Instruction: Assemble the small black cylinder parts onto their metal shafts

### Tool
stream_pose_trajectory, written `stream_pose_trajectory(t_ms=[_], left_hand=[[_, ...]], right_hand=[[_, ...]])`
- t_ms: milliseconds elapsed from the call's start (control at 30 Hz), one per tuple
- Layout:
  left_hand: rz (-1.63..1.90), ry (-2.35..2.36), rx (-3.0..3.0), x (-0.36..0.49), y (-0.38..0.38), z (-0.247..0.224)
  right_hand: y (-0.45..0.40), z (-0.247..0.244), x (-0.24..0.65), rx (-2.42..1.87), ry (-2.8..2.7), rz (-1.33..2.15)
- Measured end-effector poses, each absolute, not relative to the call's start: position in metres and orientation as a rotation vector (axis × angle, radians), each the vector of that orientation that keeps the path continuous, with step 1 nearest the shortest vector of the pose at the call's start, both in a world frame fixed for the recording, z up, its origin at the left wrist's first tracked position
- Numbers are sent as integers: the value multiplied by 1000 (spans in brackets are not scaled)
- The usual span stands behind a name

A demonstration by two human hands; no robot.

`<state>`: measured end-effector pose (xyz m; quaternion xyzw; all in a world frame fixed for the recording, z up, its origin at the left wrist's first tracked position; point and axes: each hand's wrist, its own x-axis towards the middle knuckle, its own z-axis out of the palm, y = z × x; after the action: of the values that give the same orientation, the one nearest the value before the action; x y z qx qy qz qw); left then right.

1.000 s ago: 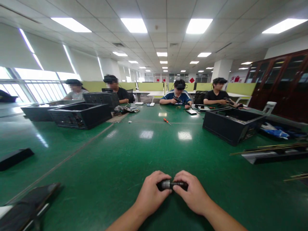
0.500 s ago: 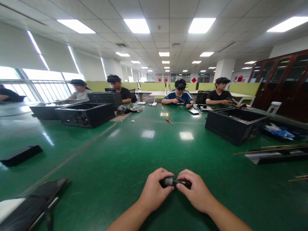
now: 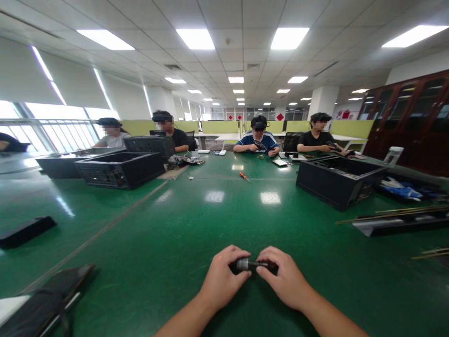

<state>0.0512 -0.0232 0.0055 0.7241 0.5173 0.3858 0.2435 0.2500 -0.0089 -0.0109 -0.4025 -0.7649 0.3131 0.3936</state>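
Observation:
Near the front middle of the green table [image 3: 196, 224], my left hand [image 3: 222, 276] is wrapped round a dark cylindrical tool part [image 3: 242, 264] with a grey metallic collar. My right hand [image 3: 285, 276] pinches a thin dark shaft-like piece [image 3: 260, 264], whose thicker dark end lies under the fingers. The two pieces are in line, end to end, between my hands; whether they are joined cannot be made out. An orange screwdriver [image 3: 244, 176] lies farther back on the table.
Black computer cases [image 3: 121, 171] stand at the back left, another case [image 3: 340, 182] at the right. Thin rods lie on a metal channel [image 3: 393, 225] at right. A black pouch [image 3: 52, 297] is front left, a black block [image 3: 28, 231] behind it. Several people sit across the table.
The whole view has shifted slightly, with the background now a little farther left. My hands keep nearly the same grip and place.

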Motion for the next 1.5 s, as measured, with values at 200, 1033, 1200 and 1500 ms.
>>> stream_pose_trajectory(t_ms=[200, 1033, 1200, 1500], left_hand=[[1052, 1420, 1967, 51, -23, 7], [1054, 1440, 1964, 49, -24, 6], [1040, 1448, 1966, 50, -25, 7], [1035, 1457, 1966, 49, -25, 9]], right_hand=[[-9, -11, 250, -1013, -1942, 800], [-7, -10, 258, -1105, -1960, 737], [-8, -9, 261, -1130, -1968, 727], [-6, -10, 264, -1147, -1973, 724]])
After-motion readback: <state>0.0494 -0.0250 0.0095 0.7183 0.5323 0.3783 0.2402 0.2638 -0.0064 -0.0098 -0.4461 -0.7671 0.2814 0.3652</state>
